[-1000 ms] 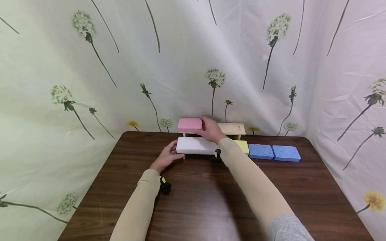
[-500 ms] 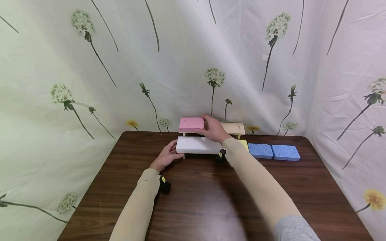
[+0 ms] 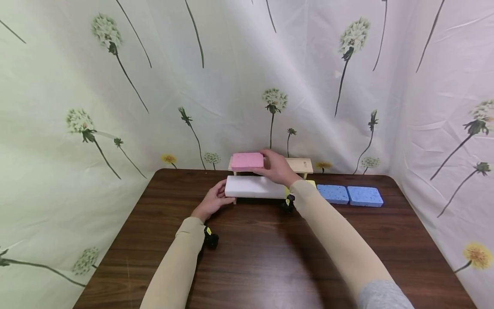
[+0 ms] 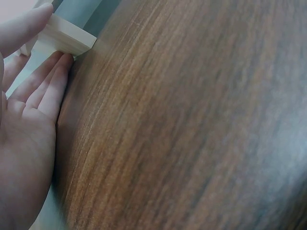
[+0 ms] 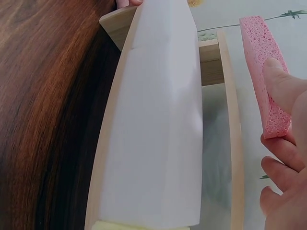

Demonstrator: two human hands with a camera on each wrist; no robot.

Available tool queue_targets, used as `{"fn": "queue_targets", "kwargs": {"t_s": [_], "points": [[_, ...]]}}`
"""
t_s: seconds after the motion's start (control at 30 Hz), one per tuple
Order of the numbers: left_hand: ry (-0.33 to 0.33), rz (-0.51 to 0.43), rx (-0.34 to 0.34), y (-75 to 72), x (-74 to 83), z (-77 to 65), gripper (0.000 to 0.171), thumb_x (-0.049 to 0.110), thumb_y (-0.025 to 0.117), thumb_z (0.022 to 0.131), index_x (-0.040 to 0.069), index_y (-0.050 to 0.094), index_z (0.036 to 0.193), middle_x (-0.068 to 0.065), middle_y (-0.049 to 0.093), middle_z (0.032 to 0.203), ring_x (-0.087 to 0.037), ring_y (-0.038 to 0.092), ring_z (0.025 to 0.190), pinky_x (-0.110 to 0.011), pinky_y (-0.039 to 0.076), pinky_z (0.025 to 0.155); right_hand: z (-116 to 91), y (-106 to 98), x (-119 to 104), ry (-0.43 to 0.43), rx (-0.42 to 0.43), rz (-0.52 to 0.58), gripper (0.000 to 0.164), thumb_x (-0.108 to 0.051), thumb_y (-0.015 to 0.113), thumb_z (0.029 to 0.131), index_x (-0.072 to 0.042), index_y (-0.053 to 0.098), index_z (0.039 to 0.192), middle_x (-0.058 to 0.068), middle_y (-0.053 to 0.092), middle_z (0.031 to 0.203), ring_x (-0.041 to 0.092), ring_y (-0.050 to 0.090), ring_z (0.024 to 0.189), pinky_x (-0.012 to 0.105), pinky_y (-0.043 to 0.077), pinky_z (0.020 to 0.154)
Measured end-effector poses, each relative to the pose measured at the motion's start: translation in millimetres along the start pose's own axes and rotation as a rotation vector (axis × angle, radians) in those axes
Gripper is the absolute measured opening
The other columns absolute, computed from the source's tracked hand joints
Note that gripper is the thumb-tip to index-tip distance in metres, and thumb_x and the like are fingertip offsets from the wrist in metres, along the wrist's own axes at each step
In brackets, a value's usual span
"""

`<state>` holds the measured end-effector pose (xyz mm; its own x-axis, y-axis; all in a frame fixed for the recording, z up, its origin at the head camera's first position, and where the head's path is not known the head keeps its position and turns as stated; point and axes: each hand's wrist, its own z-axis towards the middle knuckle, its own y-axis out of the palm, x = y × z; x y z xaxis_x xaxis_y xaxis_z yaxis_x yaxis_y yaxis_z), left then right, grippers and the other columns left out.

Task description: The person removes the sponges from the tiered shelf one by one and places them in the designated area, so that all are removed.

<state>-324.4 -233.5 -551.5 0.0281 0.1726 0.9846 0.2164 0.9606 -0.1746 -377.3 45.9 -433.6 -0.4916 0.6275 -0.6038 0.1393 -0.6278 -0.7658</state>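
A low two-tier wooden rack (image 3: 299, 165) stands at the back of the table. A long white block (image 3: 252, 187) lies along its front, lower tier. My left hand (image 3: 212, 200) holds the rack's left end, fingers and thumb right at the wooden end piece (image 4: 69, 36) beside the white block. My right hand (image 3: 278, 168) pinches a pink sponge (image 3: 247, 161) by its right end, over the left part of the upper tier. The thumb lies on one face of the sponge (image 5: 261, 62), with fingers under its edge. A yellow sponge (image 3: 311, 183) shows beyond the white block, mostly hidden by the right sleeve.
Two blue sponges (image 3: 332, 194) lie in a row to the right of the yellow one. The dark wooden table (image 3: 251, 253) ends at a flowered cloth (image 3: 231, 86) hanging close behind the rack and at both sides.
My right hand has shifted a little to the right with the pink sponge, uncovering the upper tier's left edge. The left hand has stayed in place.
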Motion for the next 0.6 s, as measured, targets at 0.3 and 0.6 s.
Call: {"fn": "queue_targets", "kwargs": {"t_s": [0.3,0.6], "points": [[-0.023,-0.002,-0.025,-0.5,6.7,-0.4,0.084,-0.009,0.075,0.091,-0.005,0.03,0.161,-0.031,0.046,0.156,-0.042,0.048,0.143,-0.045,0.043,0.116,-11.7,-7.4,6.5,0.026,0.001,-0.003,0.075,-0.041,0.079,0.096,-0.005,0.048,0.154,0.014,0.055,0.153,0.031,0.049,0.144,0.048,0.039,0.12],[0.0,-0.002,0.004,0.1,-1.3,0.2,0.083,-0.004,0.075,0.093,0.001,0.03,0.163,-0.027,0.046,0.158,-0.039,0.048,0.143,-0.041,0.044,0.115,-23.4,-15.8,14.5,0.034,0.014,0.044,0.076,-0.039,0.079,0.096,-0.003,0.047,0.155,0.016,0.053,0.156,0.033,0.047,0.146,0.05,0.039,0.121]]}}
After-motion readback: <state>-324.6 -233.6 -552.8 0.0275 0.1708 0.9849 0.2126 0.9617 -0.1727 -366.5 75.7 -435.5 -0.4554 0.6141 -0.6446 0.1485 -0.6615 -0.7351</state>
